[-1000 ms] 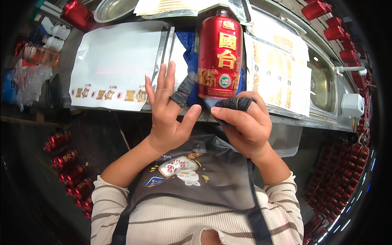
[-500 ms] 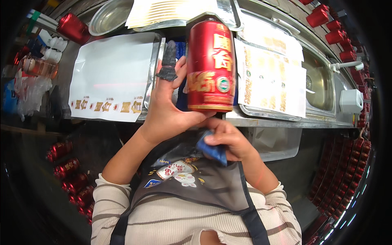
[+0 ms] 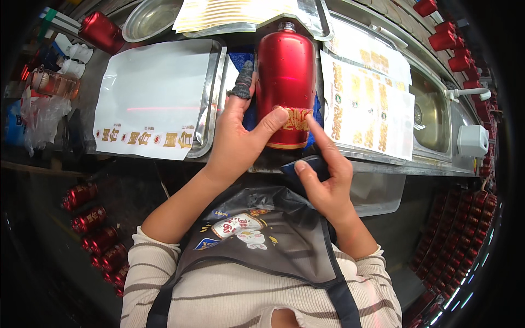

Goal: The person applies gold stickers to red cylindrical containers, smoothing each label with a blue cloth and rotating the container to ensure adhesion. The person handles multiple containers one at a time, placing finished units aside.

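A glossy red bottle [image 3: 285,71] lies on its side, its neck pointing away from me and a gold patterned decal [image 3: 297,119] near its base. My left hand [image 3: 235,128] grips it from the left, thumb pressed beside the decal, and a black cover [image 3: 243,82] sits on one finger. With its index fingertip, my right hand [image 3: 331,180] touches the decal's right end. The same hand keeps a small flat dark-blue piece [image 3: 314,165] under its thumb; I cannot tell its kind. Blue cloth [image 3: 249,106] shows beneath the bottle.
To the left, a white decal sheet [image 3: 153,98] lies on a metal tray [image 3: 219,82]. More gold decal sheets [image 3: 369,104] lie right, before a sink [image 3: 432,109]. A metal bowl [image 3: 150,19] stands at the back left, near another red bottle [image 3: 101,33]. Red bottles [image 3: 104,238] stand below the bench.
The bottle has been turned, so its large gold characters and round emblem no longer face up. My left thumb moved onto its side, and my right hand rose from below to the decal.
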A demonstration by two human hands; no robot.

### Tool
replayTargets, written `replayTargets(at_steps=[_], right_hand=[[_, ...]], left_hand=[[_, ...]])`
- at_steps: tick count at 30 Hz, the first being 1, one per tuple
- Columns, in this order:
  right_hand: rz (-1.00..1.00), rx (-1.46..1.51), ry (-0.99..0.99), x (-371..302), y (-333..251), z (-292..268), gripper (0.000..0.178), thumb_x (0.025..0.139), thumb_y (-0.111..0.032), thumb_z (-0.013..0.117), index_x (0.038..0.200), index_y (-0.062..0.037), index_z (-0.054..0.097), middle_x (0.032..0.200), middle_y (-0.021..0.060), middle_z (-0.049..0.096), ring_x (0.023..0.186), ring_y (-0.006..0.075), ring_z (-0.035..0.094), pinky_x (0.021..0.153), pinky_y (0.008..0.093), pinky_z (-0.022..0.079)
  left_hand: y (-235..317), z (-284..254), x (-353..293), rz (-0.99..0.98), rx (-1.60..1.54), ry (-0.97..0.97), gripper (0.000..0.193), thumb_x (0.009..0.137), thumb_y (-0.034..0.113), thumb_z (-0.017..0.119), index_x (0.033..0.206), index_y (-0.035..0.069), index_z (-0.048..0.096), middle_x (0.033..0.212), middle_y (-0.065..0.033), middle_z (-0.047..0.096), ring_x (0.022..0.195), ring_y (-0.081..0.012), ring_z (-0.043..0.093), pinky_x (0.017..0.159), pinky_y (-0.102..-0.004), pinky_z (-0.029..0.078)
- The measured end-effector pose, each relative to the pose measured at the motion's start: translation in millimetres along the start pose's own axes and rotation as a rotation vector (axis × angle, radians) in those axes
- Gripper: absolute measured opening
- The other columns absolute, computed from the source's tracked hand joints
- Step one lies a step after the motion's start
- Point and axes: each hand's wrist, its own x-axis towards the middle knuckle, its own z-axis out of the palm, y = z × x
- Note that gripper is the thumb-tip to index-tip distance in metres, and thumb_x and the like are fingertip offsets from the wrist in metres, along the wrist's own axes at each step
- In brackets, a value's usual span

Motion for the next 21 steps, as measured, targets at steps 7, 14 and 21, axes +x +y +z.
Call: replayTargets(at_steps=[7,14,21], right_hand=[[0.01,-0.056,-0.098,-3,2,3,0.067,0.076,0.004,0.061,0.141,0.0071,0.048,0.136,0.0232,0.058,0.128,0.0273,0.057,0.108,0.0336,0.04],[-0.06,-0.077,-0.035,-1,4,4,0.064,0.077,0.001,0.066,0.14,0.0014,0.053,0.124,0.0226,0.065,0.1,0.0281,0.069,0.091,0.0337,0.051],[0.352,0.338,0.421,18,3,-8,0.038,0.087,0.004,0.061,0.123,0.0007,0.051,0.103,0.0041,0.058,0.089,0.0083,0.056,0.079,0.0225,0.048]], left_hand=[[-7,-4,-1,0.075,-0.012,-0.011,0.074,0.089,0.021,0.076,0.143,-0.01,0.036,0.143,-0.0212,0.047,0.136,-0.0262,0.044,0.114,-0.0366,0.032],[-4,-4,-1,0.058,0.031,-0.06,0.073,0.09,0.019,0.074,0.145,-0.009,0.035,0.144,-0.0204,0.047,0.136,-0.0254,0.044,0.115,-0.0365,0.031],[-5,-3,-1,0.039,-0.06,-0.028,0.068,0.091,0.018,0.073,0.145,-0.005,0.039,0.142,-0.0182,0.048,0.134,-0.0241,0.046,0.113,-0.0358,0.034]])
